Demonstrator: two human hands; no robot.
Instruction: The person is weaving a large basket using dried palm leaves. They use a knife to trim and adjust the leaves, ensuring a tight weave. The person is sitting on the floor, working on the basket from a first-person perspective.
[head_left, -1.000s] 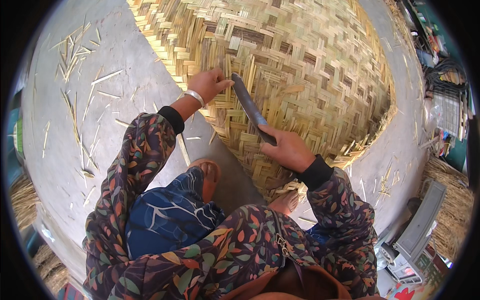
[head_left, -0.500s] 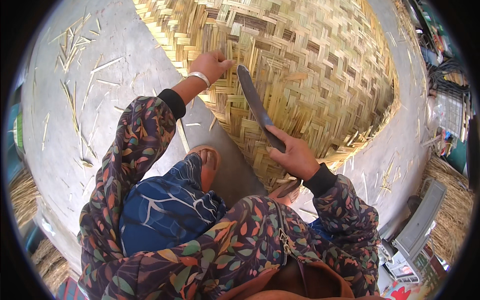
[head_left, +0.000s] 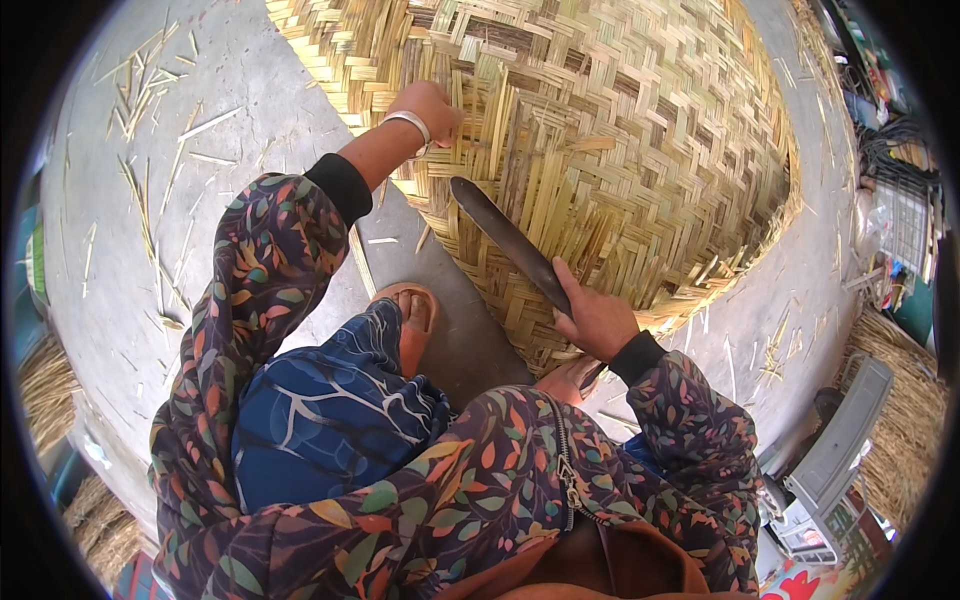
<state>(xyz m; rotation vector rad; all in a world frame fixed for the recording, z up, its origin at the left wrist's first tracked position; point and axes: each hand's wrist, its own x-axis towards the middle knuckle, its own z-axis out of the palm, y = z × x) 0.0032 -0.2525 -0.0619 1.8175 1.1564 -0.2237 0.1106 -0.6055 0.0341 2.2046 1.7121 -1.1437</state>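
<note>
A large woven bamboo mat [head_left: 640, 130] in yellow, green and brown strips lies on the floor in front of me. My left hand [head_left: 428, 112], with a pale bangle at its wrist, is closed low over the mat's left part. Its fingertips are turned down and mostly hidden, so what they pinch does not show. My right hand [head_left: 598, 318] grips a long dark-bladed knife [head_left: 508, 240] near the mat's front corner. The blade slants up and left over the weave, its rounded tip below my left hand. Several loose strip ends [head_left: 595, 225] stand up from the weave beside the blade.
Bamboo scraps [head_left: 145, 90] litter the grey floor [head_left: 260, 110] on the left. My sandalled foot [head_left: 412, 310] is beside the mat's near edge, the other by its front corner. A grey plastic piece [head_left: 845, 440], cables [head_left: 895, 155] and straw bundles [head_left: 905, 440] are at the right.
My left hand has moved slightly away from me and turned downward over the mat. The knife's tip has swung left and nearer me, with my right hand shifted slightly nearer too.
</note>
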